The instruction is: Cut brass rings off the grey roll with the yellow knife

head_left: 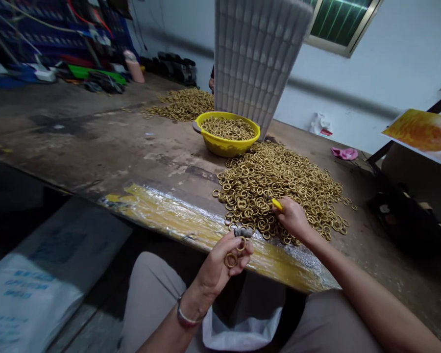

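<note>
My left hand [217, 262] is above the table's front edge, its fingers curled around two brass-coloured rings [225, 260]. Grey wrapping [243, 233] covers one of its fingers. In my right hand [294, 220] is a small yellow-handled tool [277, 204]; its dark tip is too small to make out. That hand is at the near side of a large pile of similar rings [282, 179], with the tool over the pile. Behind the pile, a yellow basin [226, 146] holds many more rings.
A tall grey ribbed panel [255, 59] stands behind the basin. Another person's hand [211, 84] shows beside it, near a second ring heap [189, 104]. Yellow tape and clear film [169, 215] cover the table's front edge. A white sack [242, 331] hangs open between my knees.
</note>
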`<state>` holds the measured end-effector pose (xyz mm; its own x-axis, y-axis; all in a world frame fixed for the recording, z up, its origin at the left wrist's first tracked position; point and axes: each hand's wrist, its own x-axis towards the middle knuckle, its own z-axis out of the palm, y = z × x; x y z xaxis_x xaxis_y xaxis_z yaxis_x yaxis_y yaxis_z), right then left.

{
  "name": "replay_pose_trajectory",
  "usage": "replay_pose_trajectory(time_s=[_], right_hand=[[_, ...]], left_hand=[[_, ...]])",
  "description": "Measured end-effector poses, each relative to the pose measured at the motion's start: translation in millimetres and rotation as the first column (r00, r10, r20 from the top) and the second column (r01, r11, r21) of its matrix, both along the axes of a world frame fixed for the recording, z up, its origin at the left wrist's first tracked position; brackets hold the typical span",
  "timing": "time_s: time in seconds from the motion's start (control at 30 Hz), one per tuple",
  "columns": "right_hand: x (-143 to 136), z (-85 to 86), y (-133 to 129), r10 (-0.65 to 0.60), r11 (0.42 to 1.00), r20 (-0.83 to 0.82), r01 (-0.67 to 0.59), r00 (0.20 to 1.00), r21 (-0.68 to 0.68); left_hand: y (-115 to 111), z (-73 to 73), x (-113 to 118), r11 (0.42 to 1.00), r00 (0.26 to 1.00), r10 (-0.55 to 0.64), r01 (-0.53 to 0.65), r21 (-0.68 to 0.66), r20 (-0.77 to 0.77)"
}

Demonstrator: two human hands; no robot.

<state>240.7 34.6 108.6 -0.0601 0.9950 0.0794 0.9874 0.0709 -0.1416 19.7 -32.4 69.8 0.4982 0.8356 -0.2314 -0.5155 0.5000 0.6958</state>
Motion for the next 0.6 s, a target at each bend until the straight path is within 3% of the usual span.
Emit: replay_pose_trajectory(time_s=[0.07, 0.17, 0.23, 0.47, 0.53, 0.6], right_hand=[[-4.0, 6.3, -9.6, 0.104, 0.994, -0.250, -0.106, 0.963, 0.005], [-17.5, 20.1, -28.6, 0.254, 0.943, -0.584, -0.333, 0.771, -0.029], [-26.8, 28.4, -39.8, 0.277, 0.902, -0.682, -0.427, 0.677, -0.057], [-35.1, 32.3, -50.7, 0.360, 0.866, -0.715, -0.500, 0.600, 0.017], [-34.8, 30.6, -53.1, 0.412, 0.862, -0.661, -0.502, 0.627, 0.061], [-35.8, 30.4, -57.8, 0.444, 0.871, -0.539, -0.486, 0.716, 0.072]], left_hand=[[4.0, -1.1, 0.9, 1.000, 0.999, 0.030, -0.030, 0.003, -0.017], [8.2, -2.6, 4.0, 0.996, 0.992, 0.091, -0.090, 0.018, -0.083], [8.7, -1.7, 5.4, 0.996, 0.993, 0.084, -0.081, 0.034, -0.084], [-0.1, 9.5, 5.7, 0.997, 0.998, -0.067, 0.067, 0.044, 0.009], [-2.4, 12.4, 6.0, 0.997, 0.998, -0.067, 0.067, 0.037, 0.010], [-3.5, 14.2, 6.5, 0.999, 1.000, -0.013, 0.014, 0.052, -0.021]])
